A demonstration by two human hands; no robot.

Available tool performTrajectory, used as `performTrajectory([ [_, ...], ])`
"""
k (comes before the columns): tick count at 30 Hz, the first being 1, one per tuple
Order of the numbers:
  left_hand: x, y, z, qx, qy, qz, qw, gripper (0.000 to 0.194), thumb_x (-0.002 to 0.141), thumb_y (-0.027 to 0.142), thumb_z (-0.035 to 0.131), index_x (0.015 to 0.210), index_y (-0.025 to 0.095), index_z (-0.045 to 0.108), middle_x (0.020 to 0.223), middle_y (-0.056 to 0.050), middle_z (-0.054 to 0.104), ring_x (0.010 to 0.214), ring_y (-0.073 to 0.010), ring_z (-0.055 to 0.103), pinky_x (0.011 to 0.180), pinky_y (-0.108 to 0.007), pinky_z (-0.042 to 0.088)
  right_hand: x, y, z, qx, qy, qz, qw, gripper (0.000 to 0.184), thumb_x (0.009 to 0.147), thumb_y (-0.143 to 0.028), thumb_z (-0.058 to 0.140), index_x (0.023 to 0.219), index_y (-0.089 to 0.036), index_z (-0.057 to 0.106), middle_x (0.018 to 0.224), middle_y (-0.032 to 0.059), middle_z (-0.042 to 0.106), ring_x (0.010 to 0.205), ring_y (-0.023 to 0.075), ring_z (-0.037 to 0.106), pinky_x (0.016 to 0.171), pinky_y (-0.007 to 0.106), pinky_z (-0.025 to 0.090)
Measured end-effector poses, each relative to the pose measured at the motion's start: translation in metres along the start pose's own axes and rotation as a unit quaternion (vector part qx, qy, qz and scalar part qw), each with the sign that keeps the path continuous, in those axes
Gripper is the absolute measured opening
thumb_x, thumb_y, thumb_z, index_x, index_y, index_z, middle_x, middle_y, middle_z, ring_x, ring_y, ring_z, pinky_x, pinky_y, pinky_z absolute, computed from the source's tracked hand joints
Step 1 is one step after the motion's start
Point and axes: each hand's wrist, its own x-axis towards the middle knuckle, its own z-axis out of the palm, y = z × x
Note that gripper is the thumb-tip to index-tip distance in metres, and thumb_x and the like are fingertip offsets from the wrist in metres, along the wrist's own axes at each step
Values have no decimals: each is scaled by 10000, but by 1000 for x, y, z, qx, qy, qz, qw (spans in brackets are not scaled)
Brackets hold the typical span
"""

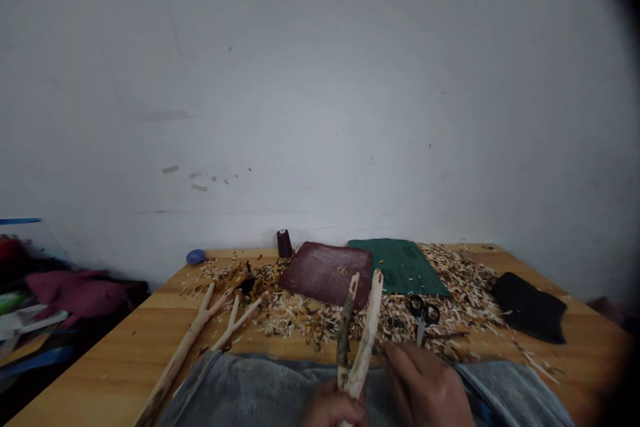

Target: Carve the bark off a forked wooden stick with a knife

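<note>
from where i stand, the maroon sheet (320, 270) on the wooden table (107, 353) is the easiest thing to go by. nearer the person than that sheet, the left hand (337, 407) has its fingers wrapped round the base of a forked stick (368, 340), whose two prongs point up and overlap the sheet's near right part from here. the right prong is pale and peeled; the left one has dark bark with a bare tip. the right hand (430, 387) is nearer the person than the sheet and off to its right, beside the stick, fingers bent and blurred; i can't tell whether they grip anything.

some small yellowish rings (342, 271) lie on the maroon sheet. the green sheet (405, 267) is just right of it, and a dark cone of thread (284, 243) stands by its far left corner. a blue round object (196, 256) sits farther left of it. left of the sheet and nearer the person are a long forked branch (183, 350) and a smaller forked branch (235, 325). the scissors (423, 315) lie to its near right, a black piece (529, 307) well right of it, and wood shavings (465, 280) are scattered on both sides. nearest the person is a gray cloth (255, 390).
</note>
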Motion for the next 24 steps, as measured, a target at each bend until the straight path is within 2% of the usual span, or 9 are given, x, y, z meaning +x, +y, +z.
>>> performTrajectory([
  [3,8,-7,2,-23,11,11,1000,231,581,315,704,530,166,534,379,59,428,361,-57,329,391,-215,171,3,1,-2,-13,3,22,1000,187,933,-146,365,967,-211,537,725,5,609,625,154,594,590,244,383],
  [8,9,-9,8,-52,30,18,998,433,643,465,614,353,180,464,288,34,347,287,-55,315,359,-230,131,5,-11,2,13,-39,-10,999,232,951,-194,361,801,-233,534,663,-7,593,579,146,582,550,239,361],
  [10,7,-3,12,-71,52,38,995,371,638,451,646,439,161,529,339,29,436,282,-57,362,339,-215,180,4,-9,1,6,-31,15,999,270,967,-212,340,777,-234,531,664,-5,596,574,143,582,552,240,354],
  [12,7,5,14,-103,110,72,986,243,630,372,698,718,163,610,573,1,637,358,-95,505,322,-203,245,4,-2,-1,-13,-11,48,999,279,985,-240,324,826,-229,553,680,2,610,585,146,593,571,244,357],
  [14,10,13,13,-129,202,100,966,327,617,198,715,912,192,575,871,-40,706,664,-166,677,354,-176,329,6,6,-4,-28,2,71,997,294,999,-293,321,852,-225,566,675,5,617,576,148,599,569,247,353],
  [17,20,25,7,-137,292,116,940,465,618,20,655,1002,236,507,997,-30,667,975,-208,654,580,-237,526,19,12,-8,-31,-13,86,996,336,1006,-331,306,833,-229,575,646,-1,618,542,145,600,532,253,328],
  [21,30,42,10,-133,292,145,936,413,650,17,632,965,256,513,910,18,674,858,-173,670,629,-265,551,53,9,-16,-49,-28,75,996,358,992,-333,317,758,-235,569,623,-2,618,513,150,591,499,272,274],
  [23,30,44,20,-148,252,109,950,277,651,50,613,881,194,559,811,-34,710,639,-180,674,536,-274,538,70,9,-21,-37,-11,91,995,362,987,-354,332,730,-233,557,580,-12,598,494,146,578,488,271,250],
  [24,28,42,26,-154,233,79,957,156,653,70,594,784,154,576,652,-56,686,509,-173,635,459,-258,501,77,11,-23,-27,0,107,994,363,986,-369,338,727,-232,553,557,-20,582,485,142,567,486,267,245],
])
